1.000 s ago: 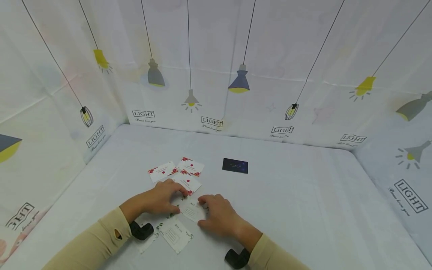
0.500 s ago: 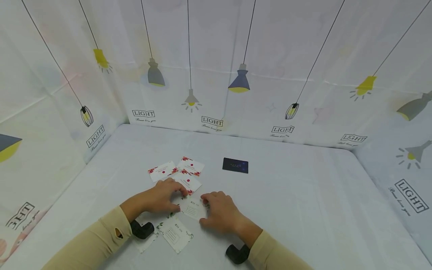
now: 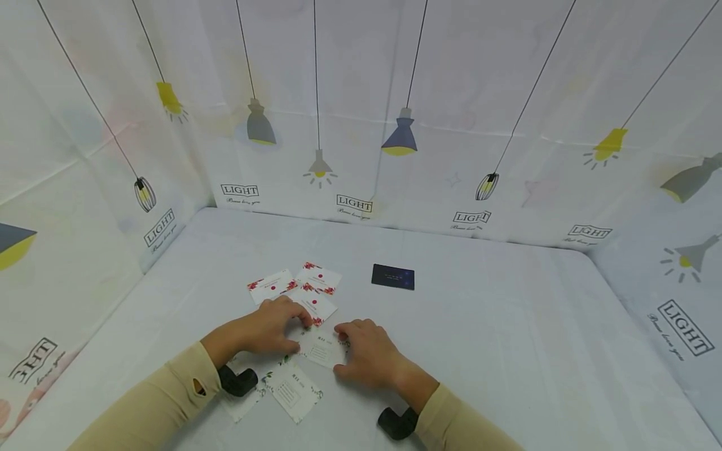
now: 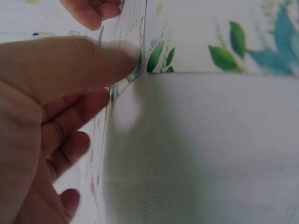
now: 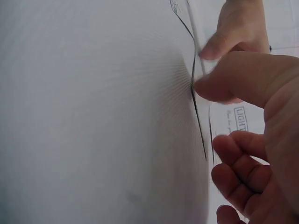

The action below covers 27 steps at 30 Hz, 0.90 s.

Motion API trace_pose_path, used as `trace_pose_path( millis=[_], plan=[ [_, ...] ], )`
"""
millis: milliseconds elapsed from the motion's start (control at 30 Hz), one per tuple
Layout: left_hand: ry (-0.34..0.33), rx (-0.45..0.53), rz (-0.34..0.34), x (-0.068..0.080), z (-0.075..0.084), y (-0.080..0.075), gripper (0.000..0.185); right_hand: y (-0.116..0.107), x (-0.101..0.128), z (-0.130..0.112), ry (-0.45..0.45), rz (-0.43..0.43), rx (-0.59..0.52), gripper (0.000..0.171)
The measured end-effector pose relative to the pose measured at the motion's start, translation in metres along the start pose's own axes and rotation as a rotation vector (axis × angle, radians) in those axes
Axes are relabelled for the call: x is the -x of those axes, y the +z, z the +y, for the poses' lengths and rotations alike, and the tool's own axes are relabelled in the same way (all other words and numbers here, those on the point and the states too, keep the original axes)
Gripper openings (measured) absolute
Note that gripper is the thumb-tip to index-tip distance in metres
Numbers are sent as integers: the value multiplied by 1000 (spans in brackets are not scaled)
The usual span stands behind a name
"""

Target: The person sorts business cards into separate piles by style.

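In the head view a white business card with a green leaf print (image 3: 323, 348) lies on the table between both hands. My left hand (image 3: 269, 329) is at its left side, thumb and index finger spread apart. In the left wrist view that thumb (image 4: 114, 60) presses on a leaf-printed card corner. On the card's right side is my right hand (image 3: 369, 354), its thumb and index finger spread along that edge. The right wrist view has this thumb (image 5: 219, 84) touching a card edge, with the other fingers loosely curled. Below lies another leaf-print card (image 3: 293, 392).
A further leaf-print card (image 3: 242, 407) is partly under the left wrist. Beyond the left hand lie red-flower cards (image 3: 319, 277), touching or overlapping one another. A dark card (image 3: 393, 277) lies farther right on the white table (image 3: 507, 344). A printed curtain (image 3: 440, 56) stands behind.
The right hand has shifted slightly right from the first frame, showing more of the card between the hands. The left hand has barely moved; the other cards lie where they were.
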State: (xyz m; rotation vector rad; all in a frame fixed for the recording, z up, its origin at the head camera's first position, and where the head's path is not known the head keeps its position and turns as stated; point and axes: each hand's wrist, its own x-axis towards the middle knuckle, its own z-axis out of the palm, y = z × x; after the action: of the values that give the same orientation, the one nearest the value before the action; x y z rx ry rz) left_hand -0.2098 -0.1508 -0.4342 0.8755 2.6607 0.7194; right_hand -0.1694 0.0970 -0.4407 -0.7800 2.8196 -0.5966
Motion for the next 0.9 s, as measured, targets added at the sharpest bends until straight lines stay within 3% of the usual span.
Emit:
trace_pose_path(
  millis=[333,667,900],
  plan=[
    [-13,-15,-33,0,0,-1,37,-1,1,1,-16,-2,24,62],
    [-75,17,-13,1,3,2,35,0,-1,0,9,-7,15,62],
    [-73,57,-1,2,2,2,33,0,-1,1,1,4,3,62]
  ],
)
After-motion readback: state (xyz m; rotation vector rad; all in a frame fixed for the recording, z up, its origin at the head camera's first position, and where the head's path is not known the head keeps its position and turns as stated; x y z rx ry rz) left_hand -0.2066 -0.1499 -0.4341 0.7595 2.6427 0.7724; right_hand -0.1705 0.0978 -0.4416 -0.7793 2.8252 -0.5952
